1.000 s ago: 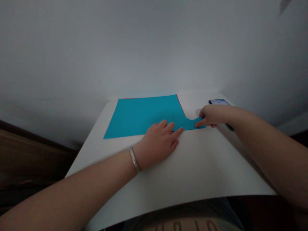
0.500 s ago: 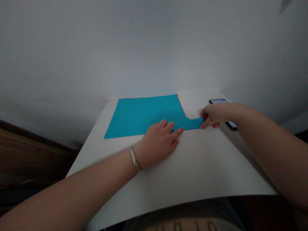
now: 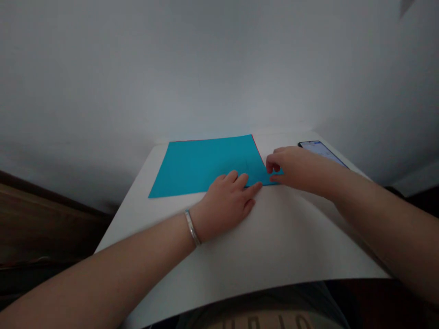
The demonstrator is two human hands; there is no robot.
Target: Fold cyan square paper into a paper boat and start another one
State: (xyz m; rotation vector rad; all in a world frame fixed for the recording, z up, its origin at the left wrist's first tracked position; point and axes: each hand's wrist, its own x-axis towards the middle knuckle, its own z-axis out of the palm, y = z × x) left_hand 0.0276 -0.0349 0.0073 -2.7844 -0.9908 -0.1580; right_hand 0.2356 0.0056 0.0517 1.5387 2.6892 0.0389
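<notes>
A sheet of blue paper (image 3: 206,164) with a thin red edge lies flat on the white table (image 3: 274,246), folded at its near right corner. My left hand (image 3: 226,205) rests flat on the paper's near edge, fingers stretched out, a silver bangle on the wrist. My right hand (image 3: 295,167) lies over the folded strip at the paper's right corner, with fingers curled and the fingertips pressing down on the fold; the strip is mostly hidden under it.
A dark phone (image 3: 322,150) with a lit screen lies at the table's far right, just behind my right hand. A plain white wall stands right behind the table. Dark floor shows on both sides.
My right hand has slid left along the folded strip, from its right tip to the inner corner of the fold. It now covers most of the strip. My left hand has not moved.
</notes>
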